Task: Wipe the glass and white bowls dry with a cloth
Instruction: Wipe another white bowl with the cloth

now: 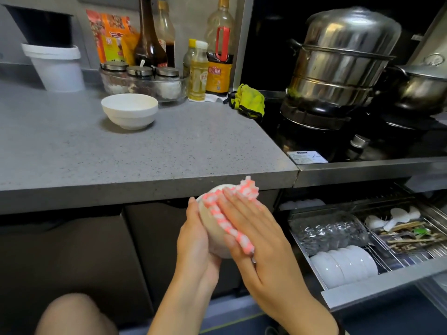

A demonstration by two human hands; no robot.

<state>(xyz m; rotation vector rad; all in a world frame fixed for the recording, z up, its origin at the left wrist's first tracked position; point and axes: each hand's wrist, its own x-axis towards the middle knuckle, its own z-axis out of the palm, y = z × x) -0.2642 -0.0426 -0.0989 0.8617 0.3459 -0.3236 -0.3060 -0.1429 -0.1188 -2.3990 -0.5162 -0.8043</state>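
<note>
**Wet white bowl in two hands: slick, hard, breakable**

Held low in the middle of the frame, just under the counter [169, 151] edge: one white bowl [210, 227], tipped on its side. Cupped from the left by the left hand [193, 240], fingers wrapped round its wall. Pressed from the right by the flat right hand [256, 233], pink-and-white cloth [219, 212] caught between palm and bowl.

Probably light, rigid and glazed, so slippery while damp and likely to shatter if dropped. Best cupped round the wall and foot, never pinched at the rim. Cloth soft, limp, prone to bunching.

Upper left: second white bowl [129, 110] upright on the counter. Lower right: open drawer rack [377, 286] with stacked white bowls [343, 264] and glass bowls [326, 232] behind them. Upper right: steamer pot [343, 56], with a yellow cloth [250, 100] to its left. Counter edge close above the bowl, a likely knock point.
</note>
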